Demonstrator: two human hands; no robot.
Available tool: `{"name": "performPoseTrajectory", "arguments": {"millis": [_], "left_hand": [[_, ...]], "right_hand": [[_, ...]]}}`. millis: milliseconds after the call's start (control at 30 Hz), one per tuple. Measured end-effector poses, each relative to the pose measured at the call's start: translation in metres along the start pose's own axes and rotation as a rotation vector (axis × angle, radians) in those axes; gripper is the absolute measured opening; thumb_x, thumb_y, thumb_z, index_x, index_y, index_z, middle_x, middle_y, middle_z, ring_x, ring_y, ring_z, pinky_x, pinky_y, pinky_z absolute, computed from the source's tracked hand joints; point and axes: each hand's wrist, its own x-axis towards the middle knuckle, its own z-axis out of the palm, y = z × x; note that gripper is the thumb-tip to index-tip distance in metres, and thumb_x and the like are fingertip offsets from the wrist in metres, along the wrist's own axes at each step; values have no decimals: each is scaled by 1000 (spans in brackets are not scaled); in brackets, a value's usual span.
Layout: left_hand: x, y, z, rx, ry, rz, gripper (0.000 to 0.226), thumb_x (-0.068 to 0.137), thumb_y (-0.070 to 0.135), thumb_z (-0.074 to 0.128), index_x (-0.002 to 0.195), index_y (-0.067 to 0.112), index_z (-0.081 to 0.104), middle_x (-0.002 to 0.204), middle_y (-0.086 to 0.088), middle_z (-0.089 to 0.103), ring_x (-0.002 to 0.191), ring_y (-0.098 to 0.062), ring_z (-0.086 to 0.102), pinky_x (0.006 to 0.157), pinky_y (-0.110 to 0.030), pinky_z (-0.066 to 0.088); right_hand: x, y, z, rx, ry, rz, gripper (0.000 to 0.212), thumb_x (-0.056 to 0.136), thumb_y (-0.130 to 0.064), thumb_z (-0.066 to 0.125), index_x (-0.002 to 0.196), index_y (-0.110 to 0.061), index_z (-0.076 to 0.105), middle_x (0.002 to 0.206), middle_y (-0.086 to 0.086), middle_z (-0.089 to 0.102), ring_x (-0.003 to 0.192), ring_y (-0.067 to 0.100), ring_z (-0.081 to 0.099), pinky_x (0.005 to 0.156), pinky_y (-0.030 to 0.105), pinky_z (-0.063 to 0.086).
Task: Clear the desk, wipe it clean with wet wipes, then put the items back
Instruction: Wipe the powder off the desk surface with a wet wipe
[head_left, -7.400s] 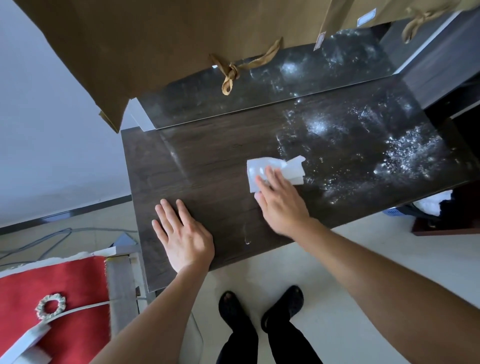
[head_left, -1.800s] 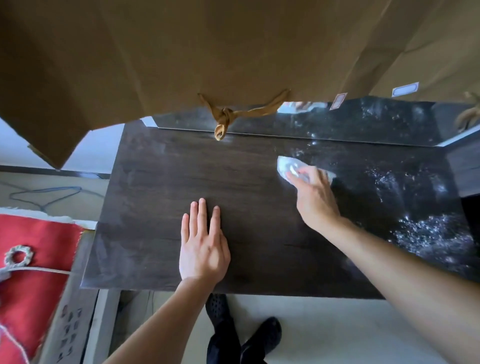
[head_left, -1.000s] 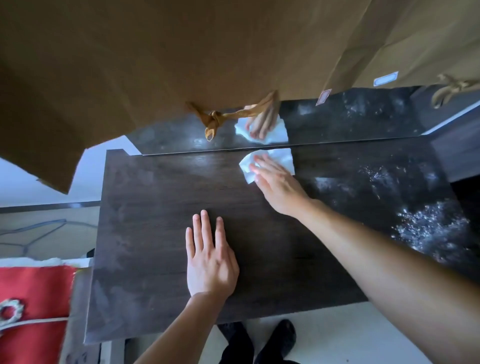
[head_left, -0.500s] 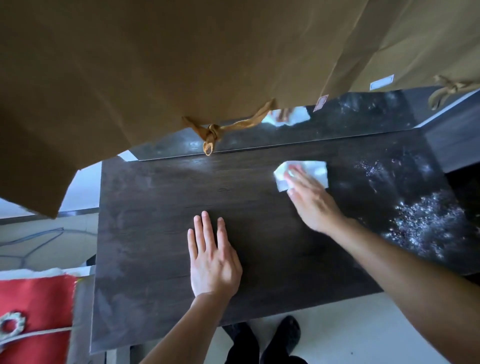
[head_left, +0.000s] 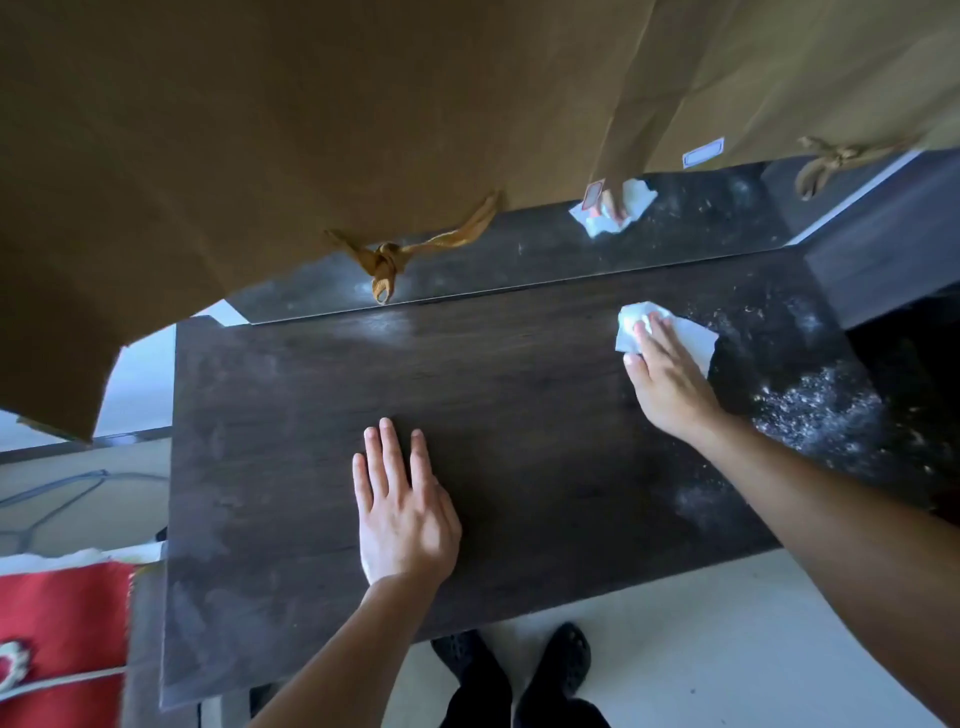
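Desk (head_left: 291, 467) bare left; right hand (head_left: 670, 384) presses wipe (head_left: 691, 335) near back edge

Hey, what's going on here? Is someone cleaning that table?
Yes. A person is wiping a dark wooden desk. The right hand presses a white wet wipe flat on the far right part of the top, while the left hand rests flat near the front middle. White dusty specks cover the right end, not yet wiped; the left and middle look cleaner. Brown paper bags hang in the top of the view.
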Motion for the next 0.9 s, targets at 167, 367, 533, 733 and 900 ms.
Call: {"name": "performPoseTrajectory", "arguments": {"millis": [167, 367, 533, 733, 900], "left_hand": [[0, 0, 0, 7, 13, -6, 57, 88, 25, 30, 138, 2, 44, 151, -25, 28, 142, -40, 21, 115, -50, 14], [-1, 1, 2, 36, 34, -4, 58, 87, 26, 29, 138, 2, 43, 151, -25, 28, 142, -39, 21, 116, -48, 13], [-1, 2, 5, 22, 65, -7, 58, 87, 25, 27, 138, 4, 44, 151, -25, 28, 142, -39, 21, 116, -48, 13], [-4, 4, 7, -19, 71, -45, 56, 89, 24, 28, 138, 2, 43, 151, -25, 28, 141, -40, 20, 116, -49, 14], [-26, 40, 12, -58, 65, -148, 53, 90, 20, 31, 136, -1, 46, 149, -27, 30, 140, -42, 23, 115, -53, 18]], "right_hand": [[-53, -75, 30, 98, -10, -237, 52, 97, -28, 33, 135, 6, 43, 146, 23, 36, 140, 36, 26, 114, 46, 24], [-11, -24, 14, 113, 7, -304, 45, 100, -20, 29, 134, 3, 46, 143, 21, 41, 139, 33, 31, 114, 41, 24], [5, -54, 21, 107, 82, -136, 47, 97, -18, 28, 122, 13, 53, 131, 31, 50, 128, 46, 42, 108, 46, 31], [-151, -81, 35, 310, -96, -357, 43, 99, -21, 32, 139, -11, 43, 153, 3, 30, 145, 13, 11, 117, 32, 12], [-208, 2, 13, 315, -96, -317, 41, 99, -16, 34, 137, -9, 46, 152, 3, 33, 143, 17, 21, 115, 36, 22]]}}
